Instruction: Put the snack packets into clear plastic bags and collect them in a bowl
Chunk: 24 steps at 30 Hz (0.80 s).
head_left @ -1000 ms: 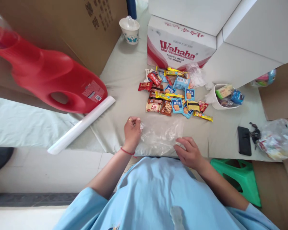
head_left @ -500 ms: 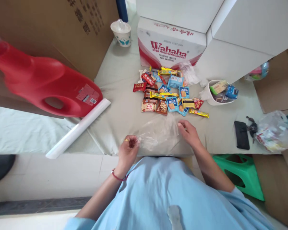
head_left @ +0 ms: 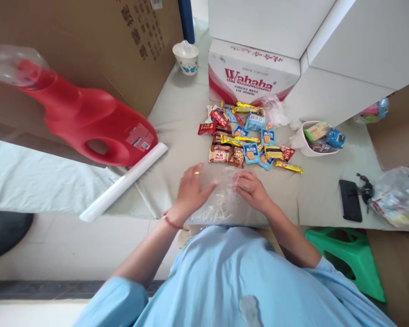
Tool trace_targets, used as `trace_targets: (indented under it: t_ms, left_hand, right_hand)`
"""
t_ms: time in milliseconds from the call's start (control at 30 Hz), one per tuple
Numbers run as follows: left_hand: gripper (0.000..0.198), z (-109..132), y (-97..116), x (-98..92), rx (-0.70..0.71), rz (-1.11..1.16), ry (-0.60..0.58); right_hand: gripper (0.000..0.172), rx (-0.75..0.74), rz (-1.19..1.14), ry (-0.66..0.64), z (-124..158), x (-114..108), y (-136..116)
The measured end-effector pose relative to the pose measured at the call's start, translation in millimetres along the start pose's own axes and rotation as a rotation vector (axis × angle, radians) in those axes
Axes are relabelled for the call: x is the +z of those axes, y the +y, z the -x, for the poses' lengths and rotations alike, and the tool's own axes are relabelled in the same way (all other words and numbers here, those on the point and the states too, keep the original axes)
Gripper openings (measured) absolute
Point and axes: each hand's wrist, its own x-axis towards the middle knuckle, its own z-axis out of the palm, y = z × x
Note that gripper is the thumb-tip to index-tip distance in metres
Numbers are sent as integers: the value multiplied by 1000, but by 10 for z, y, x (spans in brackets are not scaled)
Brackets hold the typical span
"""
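A clear plastic bag [head_left: 221, 206] lies crumpled at the table's front edge, before my body. My left hand [head_left: 192, 190] is over the bag's left side, fingers apart and thumb stretched toward the right; nothing shows in its grasp. At the bag's upper right, my right hand [head_left: 250, 188] has its fingers pinched together on the thin film. Just beyond both hands is a pile of wrapped snacks [head_left: 251, 153] in blue, yellow, red and brown packets.
A red jug [head_left: 105, 122] and a white roll [head_left: 122, 184] lie left. Behind the snacks stands a Wahaba carton [head_left: 252, 77]; a paper cup [head_left: 186, 61] is beside it. Rightward are a white tub [head_left: 310, 145], a phone [head_left: 350, 200], keys [head_left: 366, 188] and a filled plastic bag [head_left: 397, 197].
My left hand has let go of the bag's left edge, opened and moved forward. My right hand has shifted left with the film. The view has tilted slightly, shifting the scene rightward.
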Motion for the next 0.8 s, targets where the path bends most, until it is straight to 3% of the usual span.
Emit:
trace_targets:
  t_ms: [67, 167, 233, 333, 400, 533, 667, 800]
  left_hand:
    - [62, -121, 91, 319, 19, 0, -118]
    - [33, -162, 132, 589, -34, 65, -198]
    - [18, -155, 100, 602, -97, 120, -146]
    - [20, -155, 27, 493, -186, 207, 57]
    - [24, -158, -9, 424, -229, 236, 170]
    - [39, -119, -19, 401, -273, 229, 275]
    - [42, -13, 51, 436, -42, 85, 344]
    - [26, 103, 74, 451, 222, -78, 36]
  right_hand:
    - [17, 1, -58, 15, 61, -77, -59]
    - [20, 187, -130, 112, 238, -211, -2]
    - [25, 373, -158, 201, 392, -286, 98]
    - [31, 565, -185, 314, 587, -350, 250]
    - [34, 620, -196, 347, 648, -360, 328]
    - [36, 656, -133, 391, 611, -344, 453]
    - [50, 683, -122, 392, 548, -360, 555]
    - [89, 712, -250, 280, 639, -445, 562]
